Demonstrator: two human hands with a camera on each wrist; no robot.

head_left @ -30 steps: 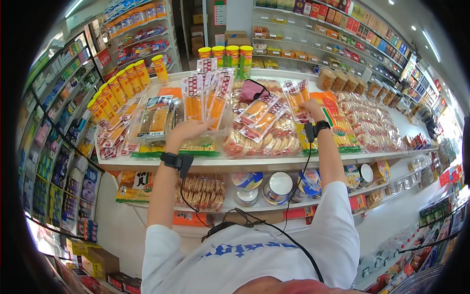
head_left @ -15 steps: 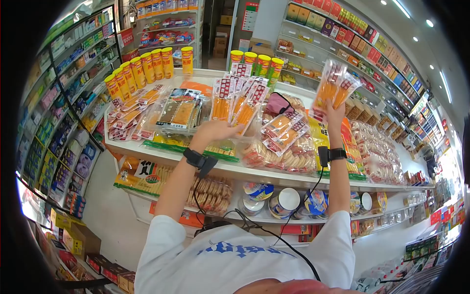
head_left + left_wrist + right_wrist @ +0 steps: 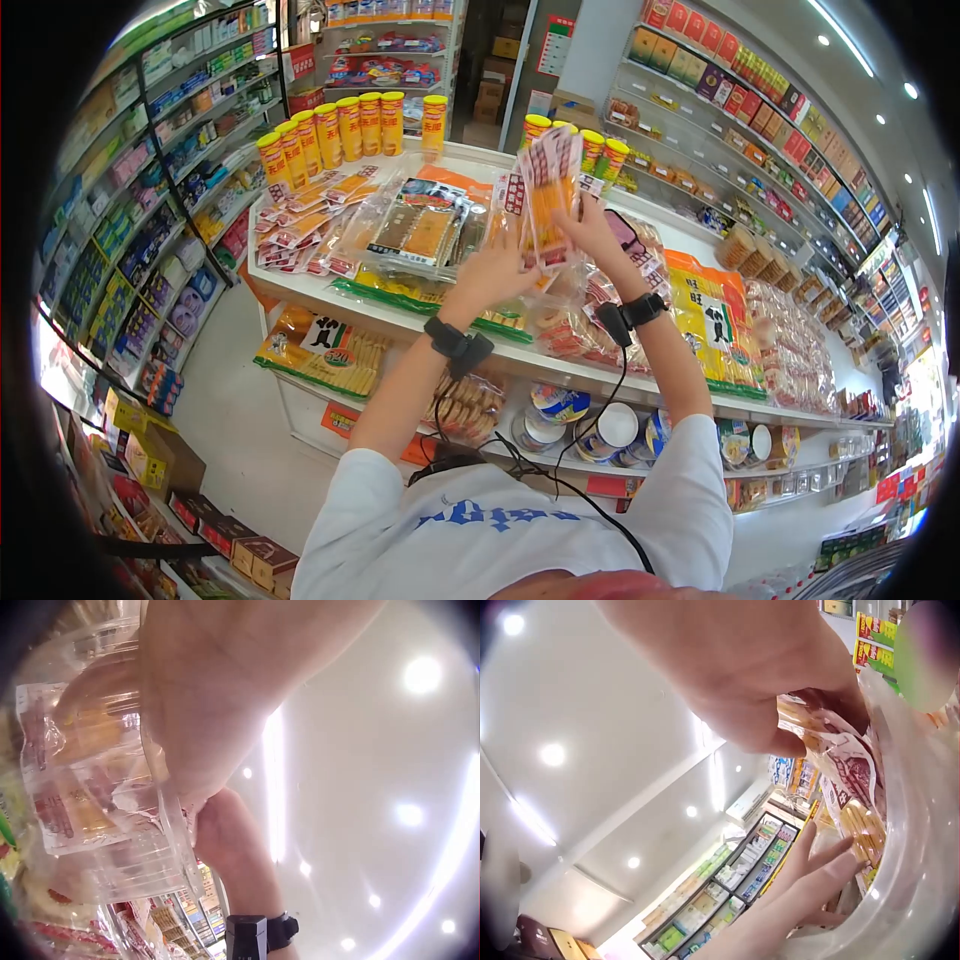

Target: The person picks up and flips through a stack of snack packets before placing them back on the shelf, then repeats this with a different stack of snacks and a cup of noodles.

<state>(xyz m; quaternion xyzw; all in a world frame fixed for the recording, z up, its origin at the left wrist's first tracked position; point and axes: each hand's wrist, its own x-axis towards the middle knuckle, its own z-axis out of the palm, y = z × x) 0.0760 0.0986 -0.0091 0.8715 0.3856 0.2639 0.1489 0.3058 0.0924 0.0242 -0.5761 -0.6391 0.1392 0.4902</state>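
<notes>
In the head view, my right hand (image 3: 590, 235) pinches a few clear packets (image 3: 548, 195) of orange sticks with red and white print, held upright above the counter. My left hand (image 3: 495, 275), its fingers fairly straight, lies just left of them at the front of a clear plastic container. The left wrist view shows that container's wall (image 3: 120, 866) with packets (image 3: 75, 802) behind it and my left fingers reaching inside. Seen from the right wrist, my right hand (image 3: 780, 682) grips packets (image 3: 851, 769) above the container's rim (image 3: 900, 877), with my left fingers (image 3: 821, 862) spread beside them.
Left of the hands lie a brown tray pack (image 3: 415, 225) and a pile of packets (image 3: 300, 225). Yellow cans (image 3: 370, 125) line the back edge. To the right are yellow-orange bags (image 3: 710, 320) and bagged round biscuits (image 3: 785, 340). Tubs (image 3: 610, 430) stand on the lower shelf.
My right hand has picked up packets from the right side, raised them and brought them left, beside my left hand. My left hand remains by the container. The head view has turned right.
</notes>
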